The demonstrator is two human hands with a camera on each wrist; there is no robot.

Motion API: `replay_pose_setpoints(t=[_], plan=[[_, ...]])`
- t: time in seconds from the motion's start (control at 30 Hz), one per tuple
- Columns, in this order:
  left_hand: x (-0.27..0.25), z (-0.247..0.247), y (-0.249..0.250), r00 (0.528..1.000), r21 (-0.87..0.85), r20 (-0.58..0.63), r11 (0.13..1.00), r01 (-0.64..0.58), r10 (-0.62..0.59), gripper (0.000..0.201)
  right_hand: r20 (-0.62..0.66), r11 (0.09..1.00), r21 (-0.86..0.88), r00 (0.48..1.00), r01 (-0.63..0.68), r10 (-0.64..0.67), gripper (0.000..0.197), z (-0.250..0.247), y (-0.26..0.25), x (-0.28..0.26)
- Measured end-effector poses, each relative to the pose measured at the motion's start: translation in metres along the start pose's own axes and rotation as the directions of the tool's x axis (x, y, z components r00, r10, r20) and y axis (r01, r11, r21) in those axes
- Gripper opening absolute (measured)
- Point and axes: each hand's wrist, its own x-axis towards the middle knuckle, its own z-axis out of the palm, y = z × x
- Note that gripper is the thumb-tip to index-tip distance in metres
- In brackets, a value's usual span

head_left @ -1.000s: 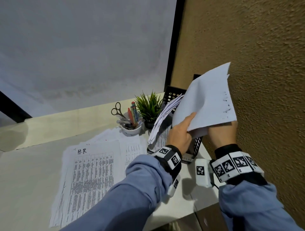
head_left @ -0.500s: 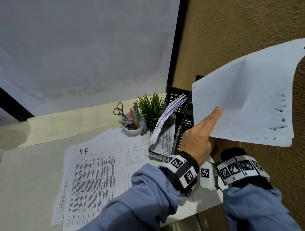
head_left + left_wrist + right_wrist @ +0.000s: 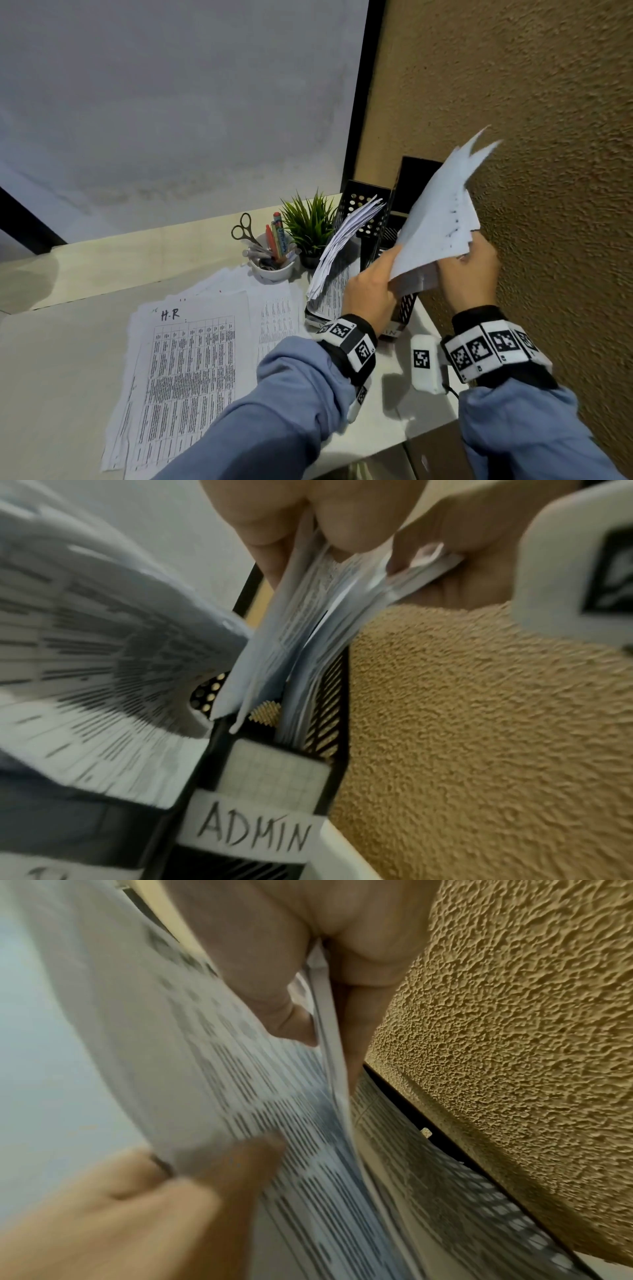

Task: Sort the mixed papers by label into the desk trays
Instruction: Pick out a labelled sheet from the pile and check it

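Note:
Both hands hold a bundle of white printed papers upright over the black desk tray at the right, against the wall. My left hand pinches the bundle's lower left corner and my right hand grips its lower right edge. In the left wrist view the papers reach down into the tray above its ADMIN label. My right hand pinches the sheets' edge. A neighbouring perforated tray holds fanned papers. A mixed pile topped by a sheet marked H-R lies on the desk.
A white cup with scissors and pens and a small green plant stand behind the pile. The rough tan wall is right beside the trays. The desk's front edge runs just below my wrists.
Half a second ago the papers were lifted high and spread flat to the right. They are now lower and edge-on over the ADMIN tray, and my left hand grips their corner again.

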Motion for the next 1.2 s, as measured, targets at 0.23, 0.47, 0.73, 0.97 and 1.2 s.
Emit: replay_pose_setpoints(t=[0.23, 0.47, 0.73, 0.97, 1.2], plan=[[0.021, 0.001, 0.002, 0.982, -0.007, 0.1, 0.987, 0.159, -0.158, 0.049, -0.006, 0.997, 0.002, 0.997, 0.082, -0.082, 0.006, 0.007, -0.01, 0.006], [0.035, 0.015, 0.0, 0.918, 0.138, 0.352, 0.98, 0.14, -0.181, 0.054, 0.027, 0.976, -0.211, 0.999, 0.05, -0.046, 0.034, 0.024, 0.0, -0.008], [0.023, 0.027, -0.006, 0.926, 0.14, 0.303, 0.972, 0.191, -0.225, 0.064, 0.079, 0.952, -0.287, 0.993, 0.107, -0.088, 0.085, 0.018, 0.002, -0.007], [0.026, 0.023, -0.006, 0.909, 0.124, 0.322, 0.963, 0.238, -0.266, 0.058, 0.116, 0.944, -0.309, 0.99, 0.115, -0.083, 0.078, 0.024, 0.011, -0.008], [0.0, -0.01, -0.022, 0.933, -0.138, 0.263, 0.947, 0.289, -0.246, 0.049, 0.123, 0.933, -0.3, 0.978, 0.201, -0.171, 0.047, 0.034, 0.021, -0.014]])
